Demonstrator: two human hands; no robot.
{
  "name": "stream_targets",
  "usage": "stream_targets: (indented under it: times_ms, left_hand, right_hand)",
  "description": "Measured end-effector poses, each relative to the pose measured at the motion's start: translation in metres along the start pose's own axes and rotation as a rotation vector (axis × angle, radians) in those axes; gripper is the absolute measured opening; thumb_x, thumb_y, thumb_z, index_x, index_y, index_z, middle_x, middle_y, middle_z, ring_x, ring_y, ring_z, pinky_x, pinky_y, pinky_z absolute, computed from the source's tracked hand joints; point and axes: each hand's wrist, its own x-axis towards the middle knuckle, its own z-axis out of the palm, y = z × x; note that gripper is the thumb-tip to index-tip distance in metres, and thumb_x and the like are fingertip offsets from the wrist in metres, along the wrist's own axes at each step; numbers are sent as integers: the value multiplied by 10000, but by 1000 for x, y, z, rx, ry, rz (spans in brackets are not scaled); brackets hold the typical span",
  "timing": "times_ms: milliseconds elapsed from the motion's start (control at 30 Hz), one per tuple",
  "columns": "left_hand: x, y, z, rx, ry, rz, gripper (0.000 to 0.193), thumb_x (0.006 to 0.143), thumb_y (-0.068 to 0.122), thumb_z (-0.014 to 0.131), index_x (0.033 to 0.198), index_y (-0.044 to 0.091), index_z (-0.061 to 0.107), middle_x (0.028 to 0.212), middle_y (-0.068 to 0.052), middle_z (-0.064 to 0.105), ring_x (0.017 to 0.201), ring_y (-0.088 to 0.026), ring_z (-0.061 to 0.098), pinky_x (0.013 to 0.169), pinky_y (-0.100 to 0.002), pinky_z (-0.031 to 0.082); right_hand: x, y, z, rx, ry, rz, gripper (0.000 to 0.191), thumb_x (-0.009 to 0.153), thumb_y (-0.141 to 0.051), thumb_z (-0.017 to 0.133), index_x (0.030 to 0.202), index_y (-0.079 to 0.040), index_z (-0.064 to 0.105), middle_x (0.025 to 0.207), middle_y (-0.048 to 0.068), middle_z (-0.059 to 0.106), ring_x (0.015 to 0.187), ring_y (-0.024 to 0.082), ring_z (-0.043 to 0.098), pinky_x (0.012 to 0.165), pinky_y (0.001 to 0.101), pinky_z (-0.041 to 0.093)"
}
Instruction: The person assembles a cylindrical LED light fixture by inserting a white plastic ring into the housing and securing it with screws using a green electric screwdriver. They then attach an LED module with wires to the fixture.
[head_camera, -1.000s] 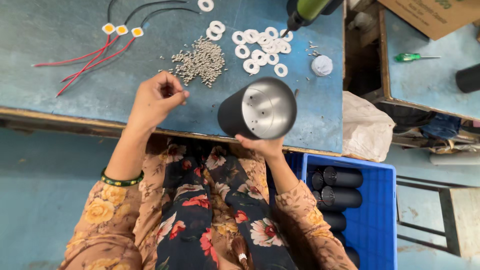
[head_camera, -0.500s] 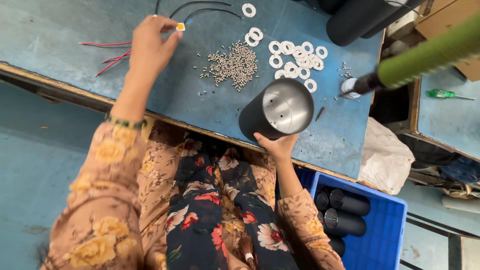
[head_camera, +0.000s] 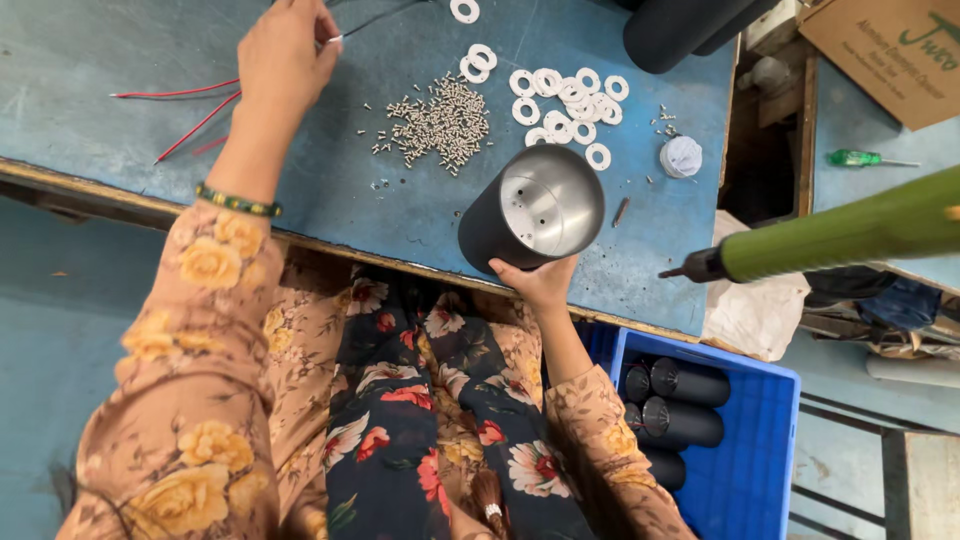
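Screws (head_camera: 437, 122) and washers (head_camera: 562, 95) litter blue workbench (head_camera: 130, 50).

Screw pile (head_camera: 437, 122) on bench (head_camera: 120, 60) — washers (head_camera: 560, 95) right, wires (head_camera: 180, 110) left.

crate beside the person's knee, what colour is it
Blue; the crate holds black cylinders, clearest in the head view.

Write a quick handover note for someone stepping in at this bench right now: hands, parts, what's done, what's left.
Left hand: fingers pinched on a wire end at the far side of the blue table, by the red wires.
Right hand: holds the black cylinder housing at the near edge, open end up.
Screws and white washers lie loose behind it.
Done: finished housings in the blue crate.
Left: this housing is empty, no wire fitted yet.
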Motion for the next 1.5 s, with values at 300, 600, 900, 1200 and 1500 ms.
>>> stream_targets:
  times_ms: [300,600,900,1200,1500]
  left_hand:
    - [-77,45,-27,-1081,356,12,248,1050,-85,730,1158,4,525,1056,-72,627,743,-173,682,627,-275,578]
    - [-163,72,-41,-975,-320,59,184,840,19,839,983,-2,724,973,-88,737,829,-131,701,748,-231,554]
    - [-169,96,21,-1046,-663,-370,171,912,89,778,1074,45,743,845,-4,714,727,-46,601,650,-209,483]
    - [-156,144,65,-641,-220,599,165,845,73,797,982,123,719,1009,4,705,806,-214,643,671,-338,520]
    - [-155,141,83,-575,-386,453,125,853,173,782,953,152,712,941,19,670,856,-229,644,748,-374,522]
  right_hand:
    - [-11,-6,8,62,-38,92,892,601,-296,1003,1300,41,564,1236,150,672,1136,240,674,1005,364,559]
    - [35,-26,25,104,-185,152,1095,614,-335,1033,1459,32,440,1397,171,606,1311,254,591,1115,413,501]
    - [41,-33,-31,-201,15,12,586,948,-179,841,1458,-103,561,1417,108,622,1287,210,677,1084,370,593]
    - [77,15,-132,-344,356,90,396,939,-52,804,1299,-58,638,1117,53,616,886,121,676,686,242,562]
    - [120,23,-127,-429,396,-11,49,975,-32,775,1019,-31,754,947,57,640,690,120,665,606,248,529]
